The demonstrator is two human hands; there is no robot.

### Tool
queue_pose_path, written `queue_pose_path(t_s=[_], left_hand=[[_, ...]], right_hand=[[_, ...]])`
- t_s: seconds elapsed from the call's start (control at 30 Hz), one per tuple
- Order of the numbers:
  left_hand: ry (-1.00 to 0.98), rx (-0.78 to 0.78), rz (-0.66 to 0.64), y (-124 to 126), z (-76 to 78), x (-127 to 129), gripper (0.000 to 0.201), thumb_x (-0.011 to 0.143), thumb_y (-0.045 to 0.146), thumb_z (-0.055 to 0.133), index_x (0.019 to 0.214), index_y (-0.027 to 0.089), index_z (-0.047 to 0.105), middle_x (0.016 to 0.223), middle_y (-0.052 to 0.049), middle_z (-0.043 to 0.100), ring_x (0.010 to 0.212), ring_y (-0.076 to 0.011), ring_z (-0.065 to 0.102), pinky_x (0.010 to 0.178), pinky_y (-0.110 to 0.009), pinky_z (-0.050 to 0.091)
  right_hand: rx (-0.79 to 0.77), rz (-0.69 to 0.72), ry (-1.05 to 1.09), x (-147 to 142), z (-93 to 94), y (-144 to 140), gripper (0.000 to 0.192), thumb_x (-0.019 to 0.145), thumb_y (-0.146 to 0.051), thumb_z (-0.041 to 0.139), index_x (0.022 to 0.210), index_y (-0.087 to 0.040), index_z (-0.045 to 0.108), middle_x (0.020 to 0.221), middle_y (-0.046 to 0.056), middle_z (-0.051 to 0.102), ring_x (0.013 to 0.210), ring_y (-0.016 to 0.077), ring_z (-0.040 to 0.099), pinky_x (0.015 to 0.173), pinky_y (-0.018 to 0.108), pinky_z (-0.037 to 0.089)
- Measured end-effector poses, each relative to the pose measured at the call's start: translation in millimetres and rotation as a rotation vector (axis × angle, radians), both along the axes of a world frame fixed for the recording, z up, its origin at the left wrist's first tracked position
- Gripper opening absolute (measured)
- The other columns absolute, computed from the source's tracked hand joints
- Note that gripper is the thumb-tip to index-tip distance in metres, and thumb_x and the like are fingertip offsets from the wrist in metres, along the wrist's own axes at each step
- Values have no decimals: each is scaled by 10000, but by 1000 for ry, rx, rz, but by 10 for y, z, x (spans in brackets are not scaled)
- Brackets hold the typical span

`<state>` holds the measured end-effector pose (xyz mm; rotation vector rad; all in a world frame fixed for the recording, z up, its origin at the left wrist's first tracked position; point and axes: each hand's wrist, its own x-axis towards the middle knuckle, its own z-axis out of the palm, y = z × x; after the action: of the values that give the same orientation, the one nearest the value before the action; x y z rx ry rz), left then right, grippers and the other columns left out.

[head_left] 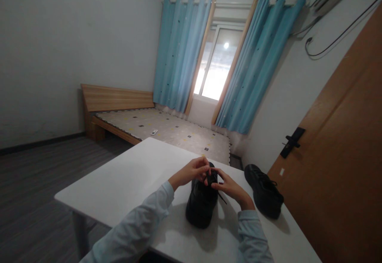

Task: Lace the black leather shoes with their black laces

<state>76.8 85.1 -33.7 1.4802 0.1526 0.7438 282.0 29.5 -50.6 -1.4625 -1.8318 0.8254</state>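
Lace (222, 197) mostly hidden under fingers (205, 172); shoe (201, 205) front covered by hands; forearms cut off at bottom edge.

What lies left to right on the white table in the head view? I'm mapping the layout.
Left hand → shoe being handled → right hand → second black shoe, which lies apart near the table's right edge.

No legible text, label, brand, number or sign appears anywhere before me. The black shoe (201, 203) under my fingers bears no readable marking, nor does the second shoe (264, 191) at three o'clock; the door (343, 155) carries none either.
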Motion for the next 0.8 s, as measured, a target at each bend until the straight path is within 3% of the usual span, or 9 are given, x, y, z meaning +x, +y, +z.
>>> queue_pose_path(t_s=[0.27, 0.4, 0.67, 0.8], left_hand=[[139, 58, -158, 30, -44, -9, 359, 772, 473, 599, 847, 157, 446, 705, -2, 620, 452, -68, 567, 419, -148, 410], [138, 38, -152, 45, -34, -33, 314, 787, 434, 589, 827, 155, 451, 731, -17, 633, 461, -79, 586, 423, -155, 415], [114, 15, -26, 74, -34, -20, 307, 790, 447, 562, 821, 160, 457, 617, 32, 565, 434, -93, 570, 403, -178, 435], [116, 118, 289, 181, -104, 54, 325, 779, 470, 548, 757, 153, 476, 544, 50, 514, 391, -65, 480, 372, -163, 365]], right_hand=[[1, -9, 26, -14, 13, -11, 700, 645, -425, 728, 1254, -215, 454, 1342, 103, 447, 1222, 296, 412, 862, 390, 455], [0, -5, 33, -19, 31, -31, 698, 644, -422, 730, 1251, -217, 454, 1348, 105, 442, 1226, 293, 412, 871, 396, 455], [77, 20, 129, 12, 79, -58, 476, 741, -421, 653, 1165, -226, 564, 1253, 76, 556, 1170, 247, 486, 958, 387, 407], [172, -180, 204, 44, 35, 52, 393, 764, -514, 578, 951, -182, 675, 1000, 88, 677, 922, 246, 612, 791, 375, 488]])
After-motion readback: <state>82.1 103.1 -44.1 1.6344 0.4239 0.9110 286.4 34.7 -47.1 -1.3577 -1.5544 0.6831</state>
